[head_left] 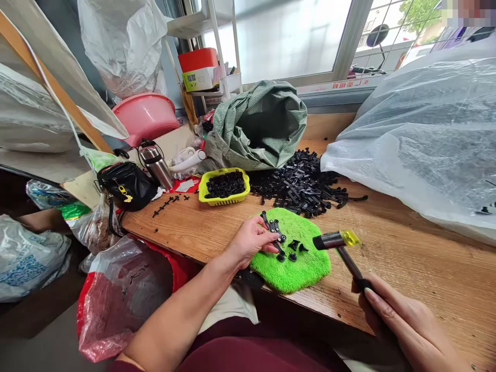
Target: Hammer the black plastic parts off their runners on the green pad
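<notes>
Over the left part of a round green cloth (pixel 298 274), my left hand (pixel 253 242) pinches small black plastic parts (pixel 276 227) between thumb and fingers. Several loose black pieces (pixel 293 248) lie on the cloth just right of those fingers. My right hand (pixel 391 305) is wrapped round the dark handle of a mallet (pixel 329 241) at the lower right. The mallet has a metal head with one black end and one yellow end, and its black end is over the cloth's right edge.
Behind the cloth are a heap of black parts (pixel 306 183), a yellow basket (pixel 224 200) of black pieces and an open green sack (pixel 232 132). A steel flask (pixel 158 166) and black bag (pixel 127 183) stand left. White plastic sheeting (pixel 418 139) covers the back right.
</notes>
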A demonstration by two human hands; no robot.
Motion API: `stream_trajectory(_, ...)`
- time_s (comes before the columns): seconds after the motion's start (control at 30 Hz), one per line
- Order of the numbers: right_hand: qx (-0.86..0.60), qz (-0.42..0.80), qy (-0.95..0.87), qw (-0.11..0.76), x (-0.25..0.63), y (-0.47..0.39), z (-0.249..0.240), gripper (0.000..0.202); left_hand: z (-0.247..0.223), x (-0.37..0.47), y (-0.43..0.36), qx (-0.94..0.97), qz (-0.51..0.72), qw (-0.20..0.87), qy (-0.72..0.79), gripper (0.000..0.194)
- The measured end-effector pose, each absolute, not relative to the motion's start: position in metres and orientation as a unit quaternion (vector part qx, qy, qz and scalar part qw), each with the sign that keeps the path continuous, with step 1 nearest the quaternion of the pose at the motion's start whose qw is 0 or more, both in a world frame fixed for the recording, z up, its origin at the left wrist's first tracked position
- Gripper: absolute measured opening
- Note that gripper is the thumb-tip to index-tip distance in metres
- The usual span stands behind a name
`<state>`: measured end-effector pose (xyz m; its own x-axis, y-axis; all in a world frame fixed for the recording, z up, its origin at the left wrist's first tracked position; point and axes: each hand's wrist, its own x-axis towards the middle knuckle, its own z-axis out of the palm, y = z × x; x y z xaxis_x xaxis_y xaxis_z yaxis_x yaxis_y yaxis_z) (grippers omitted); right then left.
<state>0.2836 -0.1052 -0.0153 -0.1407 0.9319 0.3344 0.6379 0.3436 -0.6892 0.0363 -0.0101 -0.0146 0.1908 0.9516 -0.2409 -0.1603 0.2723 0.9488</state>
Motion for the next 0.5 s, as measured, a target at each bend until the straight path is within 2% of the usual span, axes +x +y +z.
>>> stream_trajectory(0.13,-0.448,0.098,-0.799,0.388,0.278,-0.097,0.007,0.020,-0.015,0.036,-0.011,0.441,0.435,0.638,0.457,0.050)
stream_trajectory(0.23,-0.401,0.023,-0.847,0.349,0.269,-0.092,0.014,0.020,-0.012,0.037,-0.012,0.448,0.441,0.634,0.451,0.051)
stream_trajectory(0.33,-0.382,0.001,-0.875,0.297,0.265,-0.088,0.014,0.024,-0.011,0.038,-0.012,0.457,0.440,0.629,0.450,0.049)
stream_trajectory(0.5,-0.411,0.002,-0.865,0.290,0.265,-0.088,0.011,0.021,-0.014,0.038,-0.011,0.473,0.446,0.615,0.446,0.042)
